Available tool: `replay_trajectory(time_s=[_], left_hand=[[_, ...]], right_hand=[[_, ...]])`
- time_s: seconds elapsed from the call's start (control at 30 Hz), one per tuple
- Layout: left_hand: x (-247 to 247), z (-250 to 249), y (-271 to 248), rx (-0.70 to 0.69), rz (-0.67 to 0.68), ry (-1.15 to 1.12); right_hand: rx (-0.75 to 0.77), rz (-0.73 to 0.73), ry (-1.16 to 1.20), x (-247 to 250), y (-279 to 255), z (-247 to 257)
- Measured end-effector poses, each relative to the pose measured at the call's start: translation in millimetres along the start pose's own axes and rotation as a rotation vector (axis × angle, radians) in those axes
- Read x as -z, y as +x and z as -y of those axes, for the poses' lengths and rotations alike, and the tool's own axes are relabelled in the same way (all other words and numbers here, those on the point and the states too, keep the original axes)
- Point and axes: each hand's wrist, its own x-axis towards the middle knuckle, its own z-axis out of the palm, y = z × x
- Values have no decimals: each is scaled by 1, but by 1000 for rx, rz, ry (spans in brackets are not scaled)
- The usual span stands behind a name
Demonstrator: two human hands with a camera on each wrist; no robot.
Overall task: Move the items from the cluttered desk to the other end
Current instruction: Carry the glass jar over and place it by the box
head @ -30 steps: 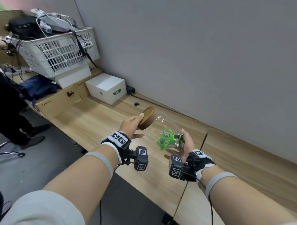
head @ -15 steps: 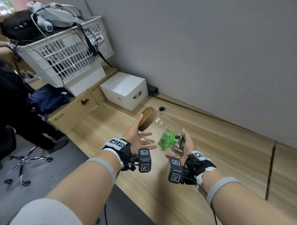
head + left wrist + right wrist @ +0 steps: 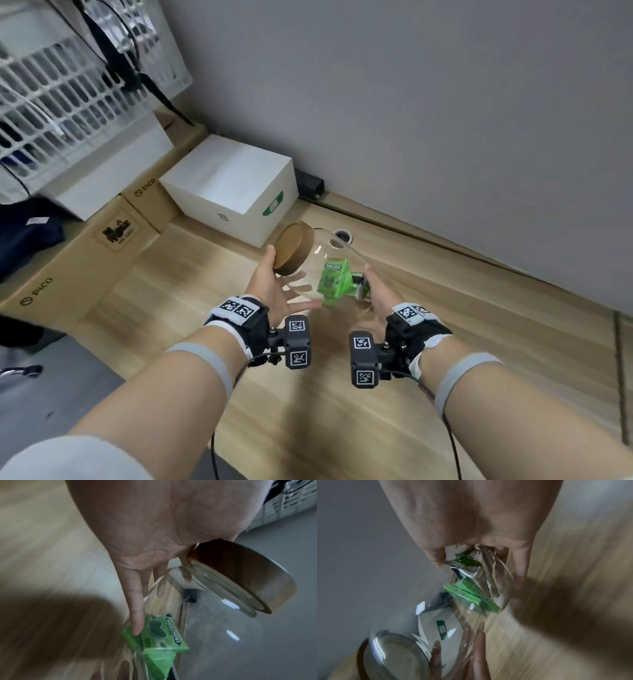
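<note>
A clear glass jar [image 3: 327, 255] with a brown lid [image 3: 294, 248] lies on its side in the air above the wooden desk [image 3: 342, 428]. Green gum packs [image 3: 334, 282] sit inside it near the base. My left hand [image 3: 274, 291] supports the lid end, thumb on the lid's rim, fingers [image 3: 135, 615] straight under the glass. My right hand [image 3: 376, 298] cups the base end, thumb up along its side. In the right wrist view, the gum packs [image 3: 471, 597] press against the base by my palm [image 3: 471, 513].
A white box [image 3: 226, 185] stands just beyond the jar against the grey partition [image 3: 411, 102]. Left of it are brown cardboard boxes [image 3: 85, 260], a white basket [image 3: 68, 85] with cables, and a dark blue bag [image 3: 24, 233]. A cable hole [image 3: 342, 235] lies behind the jar.
Both hands have carried the jar along the desk toward the white box and cartons, which now look much nearer. The hold on the jar is unchanged.
</note>
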Motion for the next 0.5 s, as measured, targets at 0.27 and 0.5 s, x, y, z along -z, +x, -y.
replay_trajectory(time_s=[0.27,0.5], left_hand=[[7,-69,60,-86,-23,185],[1,-103,97,-197,12,402]], right_hand=[[-27,-35,39,-60,-23,86],[-59,33,198,-90,6,113]])
